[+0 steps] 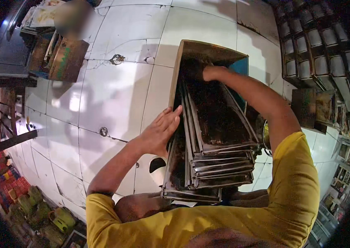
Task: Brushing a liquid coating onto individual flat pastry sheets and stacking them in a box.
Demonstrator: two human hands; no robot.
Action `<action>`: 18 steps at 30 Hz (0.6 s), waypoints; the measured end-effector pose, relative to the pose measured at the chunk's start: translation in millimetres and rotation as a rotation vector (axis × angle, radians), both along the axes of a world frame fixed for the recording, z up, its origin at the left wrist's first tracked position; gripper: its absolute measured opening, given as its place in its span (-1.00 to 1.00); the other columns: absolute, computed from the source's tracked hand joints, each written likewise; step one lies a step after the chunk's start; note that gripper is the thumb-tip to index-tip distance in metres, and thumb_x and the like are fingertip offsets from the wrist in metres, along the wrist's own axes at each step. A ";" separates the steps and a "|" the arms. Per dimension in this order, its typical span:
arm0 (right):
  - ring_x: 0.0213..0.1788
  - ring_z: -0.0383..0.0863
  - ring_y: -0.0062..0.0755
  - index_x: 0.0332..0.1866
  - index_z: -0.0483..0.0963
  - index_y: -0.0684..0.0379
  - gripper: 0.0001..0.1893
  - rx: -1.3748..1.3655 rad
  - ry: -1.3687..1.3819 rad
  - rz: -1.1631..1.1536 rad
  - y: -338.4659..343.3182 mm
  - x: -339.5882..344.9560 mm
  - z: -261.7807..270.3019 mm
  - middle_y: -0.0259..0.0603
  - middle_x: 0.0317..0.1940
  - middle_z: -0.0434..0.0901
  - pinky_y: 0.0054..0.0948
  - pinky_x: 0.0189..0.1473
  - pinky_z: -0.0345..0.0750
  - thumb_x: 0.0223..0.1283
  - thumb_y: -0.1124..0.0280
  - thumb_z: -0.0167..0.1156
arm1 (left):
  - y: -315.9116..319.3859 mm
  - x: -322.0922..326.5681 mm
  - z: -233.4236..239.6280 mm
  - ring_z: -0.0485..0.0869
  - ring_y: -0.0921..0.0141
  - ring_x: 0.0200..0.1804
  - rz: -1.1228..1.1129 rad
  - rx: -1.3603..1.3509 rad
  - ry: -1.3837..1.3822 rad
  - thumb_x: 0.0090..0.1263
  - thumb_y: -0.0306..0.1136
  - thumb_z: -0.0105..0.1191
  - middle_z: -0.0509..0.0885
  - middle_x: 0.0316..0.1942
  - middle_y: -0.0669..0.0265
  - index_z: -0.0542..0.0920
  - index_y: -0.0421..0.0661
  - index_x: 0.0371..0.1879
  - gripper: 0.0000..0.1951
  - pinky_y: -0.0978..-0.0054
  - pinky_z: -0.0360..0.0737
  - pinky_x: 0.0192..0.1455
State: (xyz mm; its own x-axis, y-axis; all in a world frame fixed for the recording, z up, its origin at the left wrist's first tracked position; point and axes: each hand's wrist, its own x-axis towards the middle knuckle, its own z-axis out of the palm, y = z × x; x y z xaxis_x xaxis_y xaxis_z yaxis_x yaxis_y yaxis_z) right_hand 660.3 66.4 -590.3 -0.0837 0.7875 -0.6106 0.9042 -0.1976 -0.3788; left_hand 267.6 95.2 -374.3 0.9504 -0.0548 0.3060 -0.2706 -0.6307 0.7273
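A stack of dark, worn metal trays (224, 124) lies before me, its far end inside an open cardboard box (213, 48). The tray edges fan out toward my lap, and one longer tray (176, 173) sticks out lower at the left. My left hand (162, 128) is flat with fingers extended, against the left side of the box and trays. My right hand (210, 73) reaches into the box at the far end of the stack; its fingers are hidden in dark shadow, so what they touch cannot be told.
White floor tiles (109, 86) with cracks surround the box. At the upper left stands a cardboard box with papers (69, 59) beside a dark cabinet (10, 55). Racks of metal tins (320, 46) stand at the upper right, above a brown box (303, 107). Green containers (63, 218) sit at the lower left.
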 end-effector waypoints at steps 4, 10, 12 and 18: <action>0.13 0.49 0.06 0.10 0.48 0.35 -0.30 -0.064 0.071 -0.080 4.3 -6.0 33.6 0.19 0.13 0.48 -0.03 0.20 0.42 0.23 -0.14 -0.20 | 0.0 -1.4 0.3 0.09 -0.09 0.59 -0.004 0.046 0.010 -0.28 -0.05 0.56 -0.09 0.61 -0.13 -0.24 0.05 0.64 0.47 -0.10 0.01 0.61; 0.41 0.36 0.10 0.36 0.36 0.37 0.01 -0.058 0.104 -0.205 7.9 -35.2 123.5 0.24 0.40 0.33 -0.11 0.43 0.31 0.32 -0.48 -0.38 | -0.3 3.2 4.6 0.07 -0.06 0.60 -0.008 0.050 -0.033 -0.20 -0.02 0.55 -0.05 0.61 -0.10 -0.18 0.04 0.64 0.41 -0.14 0.02 0.59; 0.47 0.32 0.12 0.39 0.35 0.40 0.11 -0.167 0.123 -0.267 10.9 -43.0 158.4 0.28 0.43 0.30 -0.11 0.47 0.29 0.30 -0.57 -0.44 | 0.4 2.7 8.2 0.07 -0.05 0.60 -0.029 0.044 -0.040 -0.17 -0.02 0.55 -0.04 0.61 -0.10 -0.18 0.03 0.64 0.39 -0.16 0.02 0.58; 0.35 0.46 0.17 0.27 0.49 0.38 -0.06 0.016 0.070 -0.315 -6.0 -51.6 213.5 0.17 0.31 0.49 -0.01 0.39 0.37 0.40 -0.39 -0.39 | -4.4 1.4 9.4 0.05 -0.08 0.60 -0.005 0.103 -0.072 -0.08 -0.03 0.52 -0.04 0.60 -0.14 -0.18 0.01 0.64 0.33 -0.18 0.03 0.57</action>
